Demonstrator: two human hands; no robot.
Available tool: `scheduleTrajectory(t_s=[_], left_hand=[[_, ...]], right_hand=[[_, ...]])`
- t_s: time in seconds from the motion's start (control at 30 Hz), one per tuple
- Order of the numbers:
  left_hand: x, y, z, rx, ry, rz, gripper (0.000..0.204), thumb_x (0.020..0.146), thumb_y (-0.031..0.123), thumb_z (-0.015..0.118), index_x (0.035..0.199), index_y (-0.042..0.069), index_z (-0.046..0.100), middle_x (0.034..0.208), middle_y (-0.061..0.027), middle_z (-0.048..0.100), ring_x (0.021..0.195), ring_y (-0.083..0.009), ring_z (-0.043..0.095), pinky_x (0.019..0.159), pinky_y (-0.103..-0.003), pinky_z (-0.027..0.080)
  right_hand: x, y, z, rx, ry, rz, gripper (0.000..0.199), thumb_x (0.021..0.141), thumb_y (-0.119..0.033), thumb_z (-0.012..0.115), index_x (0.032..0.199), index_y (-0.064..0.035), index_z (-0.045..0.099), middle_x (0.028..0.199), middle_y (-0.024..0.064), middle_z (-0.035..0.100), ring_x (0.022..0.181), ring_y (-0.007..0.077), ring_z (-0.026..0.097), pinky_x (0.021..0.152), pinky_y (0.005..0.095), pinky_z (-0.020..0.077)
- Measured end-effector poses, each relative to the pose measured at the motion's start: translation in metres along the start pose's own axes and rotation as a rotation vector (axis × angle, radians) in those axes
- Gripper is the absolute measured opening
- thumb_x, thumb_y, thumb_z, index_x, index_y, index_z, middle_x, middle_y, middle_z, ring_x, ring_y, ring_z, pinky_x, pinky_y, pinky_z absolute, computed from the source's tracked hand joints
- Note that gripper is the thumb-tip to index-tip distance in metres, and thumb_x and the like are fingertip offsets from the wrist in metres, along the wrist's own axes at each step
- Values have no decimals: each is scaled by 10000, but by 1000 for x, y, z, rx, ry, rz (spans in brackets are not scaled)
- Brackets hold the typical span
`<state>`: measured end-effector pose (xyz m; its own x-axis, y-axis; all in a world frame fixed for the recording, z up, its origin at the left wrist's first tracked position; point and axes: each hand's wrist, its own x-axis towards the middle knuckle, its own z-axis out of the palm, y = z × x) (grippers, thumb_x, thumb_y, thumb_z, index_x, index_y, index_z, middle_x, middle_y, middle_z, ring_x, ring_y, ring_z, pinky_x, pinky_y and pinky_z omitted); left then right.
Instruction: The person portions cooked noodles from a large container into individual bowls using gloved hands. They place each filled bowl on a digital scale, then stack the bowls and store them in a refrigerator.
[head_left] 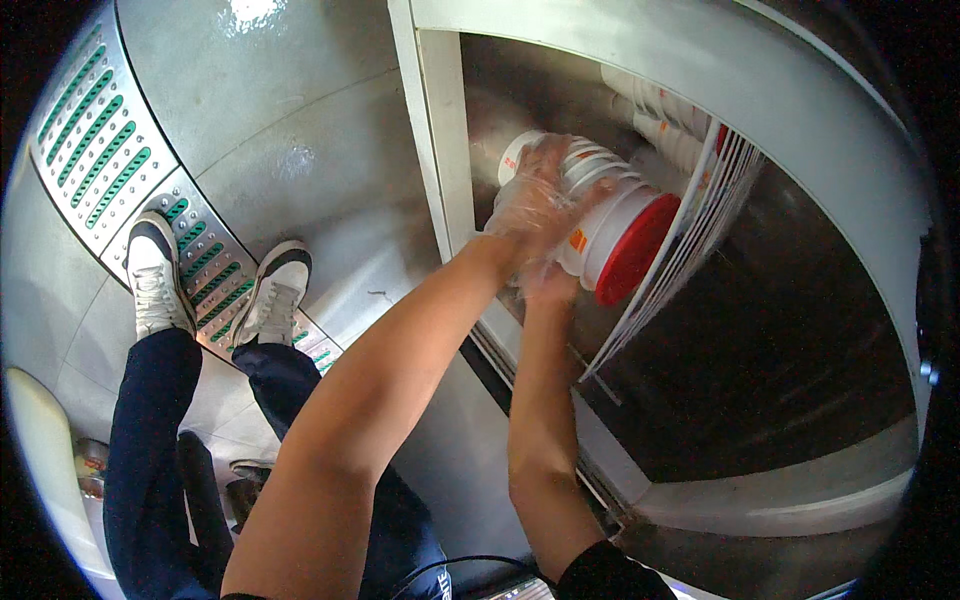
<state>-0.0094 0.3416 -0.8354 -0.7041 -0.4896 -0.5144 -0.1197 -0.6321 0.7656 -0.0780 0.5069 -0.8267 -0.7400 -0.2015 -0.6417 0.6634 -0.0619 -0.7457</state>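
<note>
A stack of nested white paper cups point(612, 228) with orange-red markings and a red round end lies tilted inside a white-framed cabinet. Both my hands are on it and wear thin clear plastic gloves. My left hand point(540, 205) wraps over the top of the stack, its fingers blurred a little. Underneath, my right hand point(550, 282) is closed against the lower side, its fingers mostly hidden by the cups and my left arm. Whether the red end is a lid or a coloured inside, I cannot tell.
A white wire rack point(690, 235) stands just right of the cups, with more cup stacks point(668, 125) behind it. The cabinet's pale frame point(437, 130) borders the opening. Left on the tiled floor, a metal drain grate point(105, 140) runs beneath white-and-black sneakers point(155, 270).
</note>
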Motion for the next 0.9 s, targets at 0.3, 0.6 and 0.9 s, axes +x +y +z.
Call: scheduleTrajectory(t_s=[0.3, 0.6, 0.9], left_hand=[[-125, -25, -92, -240, -43, 8, 647, 1006, 409, 670, 1485, 19, 478, 1482, -217, 542, 1378, -315, 520, 1170, -399, 383], [-223, 23, -265, -141, -68, -433, 545, 1001, 341, 682, 1424, 27, 542, 1348, -100, 663, 1251, -158, 597, 1075, -321, 454], [-297, 74, -317, -29, 254, -704, 623, 959, 462, 661, 1381, 12, 572, 1293, -149, 682, 1239, -247, 636, 1074, -367, 449]], right_hand=[[-35, 72, 8, -1358, 161, -180, 546, 1011, -336, 655, 1469, -96, 480, 1418, 73, 555, 1228, 255, 550, 1037, 429, 464], [46, 81, 61, -436, 353, -349, 614, 914, -236, 821, 1442, -196, 511, 1286, 8, 589, 1072, 226, 583, 888, 377, 535], [121, 32, 49, -329, 456, -335, 710, 903, -352, 828, 1482, -166, 461, 1296, 74, 579, 1057, 233, 578, 876, 353, 531]])
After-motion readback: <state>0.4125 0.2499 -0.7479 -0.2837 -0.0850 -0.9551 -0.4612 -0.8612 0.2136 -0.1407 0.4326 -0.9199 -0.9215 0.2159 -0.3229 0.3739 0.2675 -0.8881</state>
